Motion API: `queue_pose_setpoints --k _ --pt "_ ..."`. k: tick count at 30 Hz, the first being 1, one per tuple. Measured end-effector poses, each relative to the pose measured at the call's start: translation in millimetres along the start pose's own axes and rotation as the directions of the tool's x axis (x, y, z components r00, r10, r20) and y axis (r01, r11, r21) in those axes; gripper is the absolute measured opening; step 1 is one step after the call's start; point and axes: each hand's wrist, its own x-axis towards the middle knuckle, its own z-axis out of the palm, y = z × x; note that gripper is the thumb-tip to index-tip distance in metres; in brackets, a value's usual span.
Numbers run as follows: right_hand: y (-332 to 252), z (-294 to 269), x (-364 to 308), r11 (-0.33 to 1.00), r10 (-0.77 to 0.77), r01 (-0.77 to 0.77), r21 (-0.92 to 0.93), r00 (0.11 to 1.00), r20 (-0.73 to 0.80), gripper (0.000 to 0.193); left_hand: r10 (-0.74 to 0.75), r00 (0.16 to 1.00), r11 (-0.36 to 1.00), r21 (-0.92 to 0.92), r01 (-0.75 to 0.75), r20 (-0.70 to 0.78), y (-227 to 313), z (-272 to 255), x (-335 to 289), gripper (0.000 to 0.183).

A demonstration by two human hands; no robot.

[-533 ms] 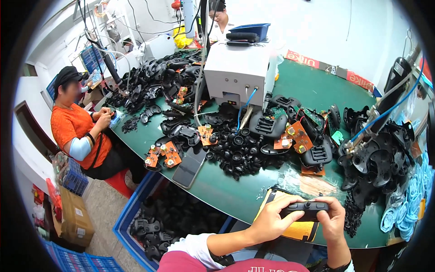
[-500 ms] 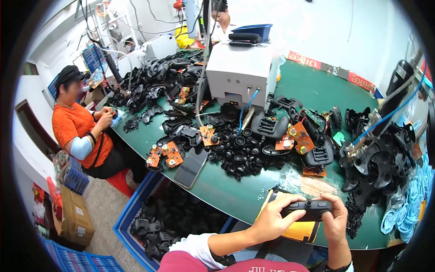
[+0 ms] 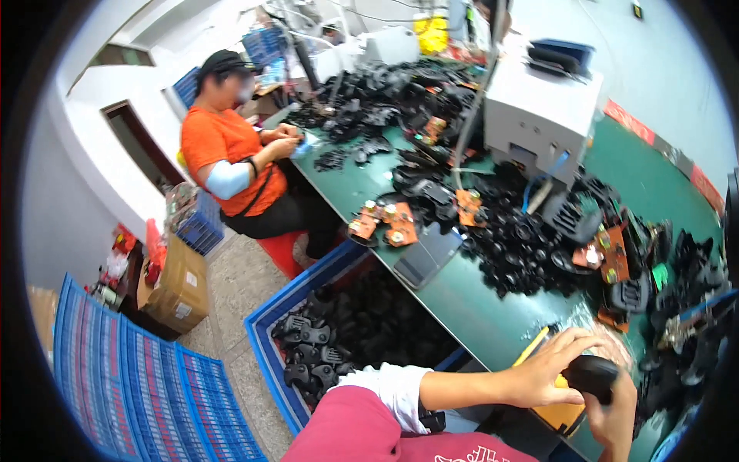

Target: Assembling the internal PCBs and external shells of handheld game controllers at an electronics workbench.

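A black game controller [image 3: 591, 377] is held up over the near edge of the green table, seen nearly end-on. My right hand [image 3: 616, 416] grips it from the right, its thumb against the lower side. Around its left end, my left hand [image 3: 543, 369] has its fingers stretched out and apart, the thumb close to the shell; whether it touches is hard to tell. Beneath the hands lies a yellow pad [image 3: 560, 416], partly covered by them. A blue crate [image 3: 265, 350] full of black controllers and shells stands below the table edge, left of my left arm.
On the green table [image 3: 454, 308] are a phone [image 3: 427, 256], orange circuit boards [image 3: 400, 225], a heap of small black parts [image 3: 519, 250] and a white machine [image 3: 539, 108]. A co-worker in orange [image 3: 223, 146] sits at the left. Blue plastic crates [image 3: 146, 369] and a cardboard box [image 3: 177, 285] are on the floor.
The view has swung left, bringing in more of the floor and crates. The controller has turned from broadside to nearly end-on, and my left fingers have spread away from it.
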Motion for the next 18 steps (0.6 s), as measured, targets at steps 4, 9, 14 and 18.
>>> queue_pose_setpoints --k 4,9,14,18 --pt "-16 6 25 0.94 -0.101 0.142 -0.31 0.984 0.144 0.054 0.036 0.993 0.997 0.057 -0.042 0.111 -13 -18 5 0.044" --pt "16 21 18 0.985 -0.124 0.138 0.103 0.983 -0.132 0.046 -0.101 0.993 0.99 0.103 0.093 0.069 -1 -48 4 0.037" --pt "26 32 4 0.903 -0.05 0.125 0.411 0.981 -0.188 0.036 -0.126 0.984 0.99 0.074 0.117 0.127 -4 -44 3 0.037" --pt "23 35 0 0.926 -0.114 0.191 0.325 0.963 -0.242 0.033 -0.083 0.993 0.99 0.121 0.072 0.086 -2 -37 -4 0.036"
